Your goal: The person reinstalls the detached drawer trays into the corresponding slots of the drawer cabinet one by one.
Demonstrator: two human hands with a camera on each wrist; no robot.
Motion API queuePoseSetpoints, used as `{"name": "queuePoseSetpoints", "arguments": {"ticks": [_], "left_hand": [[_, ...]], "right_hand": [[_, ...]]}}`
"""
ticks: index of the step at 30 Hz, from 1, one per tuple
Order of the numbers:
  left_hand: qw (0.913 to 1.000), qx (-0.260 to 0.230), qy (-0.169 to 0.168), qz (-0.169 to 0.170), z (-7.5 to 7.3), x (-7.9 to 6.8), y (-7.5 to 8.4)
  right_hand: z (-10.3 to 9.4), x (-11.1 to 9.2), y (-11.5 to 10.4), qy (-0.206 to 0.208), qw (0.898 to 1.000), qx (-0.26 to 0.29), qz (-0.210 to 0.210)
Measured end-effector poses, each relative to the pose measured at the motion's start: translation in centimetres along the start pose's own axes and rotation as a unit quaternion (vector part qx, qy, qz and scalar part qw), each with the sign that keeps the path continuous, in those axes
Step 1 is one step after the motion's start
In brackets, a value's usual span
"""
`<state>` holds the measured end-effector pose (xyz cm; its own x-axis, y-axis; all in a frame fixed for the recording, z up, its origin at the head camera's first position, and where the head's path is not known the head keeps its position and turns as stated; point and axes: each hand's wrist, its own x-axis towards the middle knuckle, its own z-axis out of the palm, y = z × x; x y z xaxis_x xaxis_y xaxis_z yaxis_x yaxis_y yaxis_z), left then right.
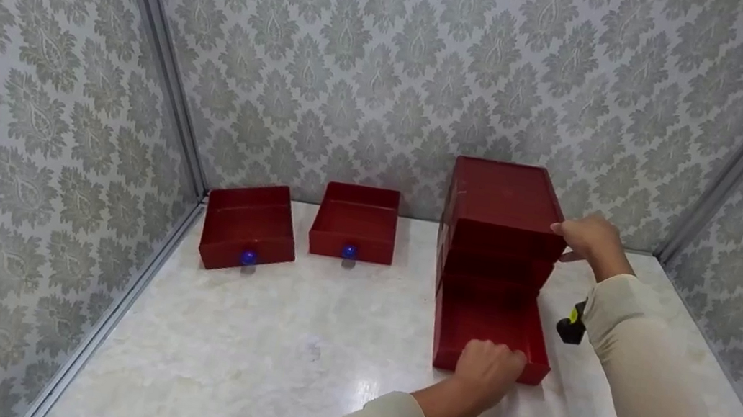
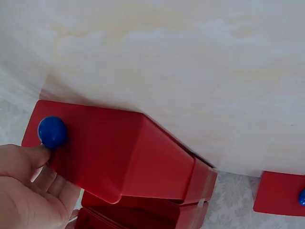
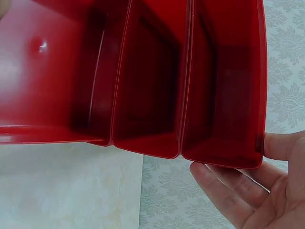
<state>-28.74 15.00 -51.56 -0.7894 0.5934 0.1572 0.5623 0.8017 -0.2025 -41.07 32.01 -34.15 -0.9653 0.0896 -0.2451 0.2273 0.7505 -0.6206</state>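
A red drawer cabinet (image 1: 508,193) stands at the right of the table, its upper two compartments without drawers. Its lowest drawer (image 1: 488,323) is pulled out toward me, with nothing visible inside. My left hand (image 1: 488,374) grips the front wall of this drawer, fingers curled over the rim. In the left wrist view the thumb touches the front beside a blue knob (image 2: 52,132). My right hand (image 1: 592,241) holds the cabinet's upper right front corner. In the right wrist view its thumb lies on the top and its fingers (image 3: 224,191) press the side.
Two more red drawers lie on the table to the left: one (image 1: 353,238) near the back wall, another (image 1: 248,249) turned at an angle by the left wall. Both have blue knobs. A small black and yellow object (image 1: 570,329) sits right of the cabinet, partly behind my sleeve.
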Motion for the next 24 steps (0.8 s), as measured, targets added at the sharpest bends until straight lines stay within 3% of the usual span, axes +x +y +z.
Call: {"name": "queuePoseSetpoints", "arguments": {"ticks": [5,9,15,19,24], "left_hand": [[0.9991,0.016,0.035,0.016,0.5,-0.3,-0.5],[0.9969,0.048,0.056,0.026,0.7,-1.8,-0.8],[0.9926,0.097,0.006,0.073,1.2,-5.7,-1.8],[0.9787,0.173,-0.028,0.107,2.0,-7.7,-3.2],[0.967,0.226,-0.043,0.11,3.3,-8.9,-4.6]], "right_hand": [[0.2,0.0,0.2,0.003,1.0,0.003,-0.004],[0.0,0.1,0.3,-0.003,1.0,0.008,-0.003],[-0.2,0.3,0.3,-0.005,1.0,0.018,0.005],[-0.3,0.2,0.2,-0.008,0.998,0.058,0.016],[-0.2,0.3,0.3,-0.006,0.998,0.068,0.017]]}}
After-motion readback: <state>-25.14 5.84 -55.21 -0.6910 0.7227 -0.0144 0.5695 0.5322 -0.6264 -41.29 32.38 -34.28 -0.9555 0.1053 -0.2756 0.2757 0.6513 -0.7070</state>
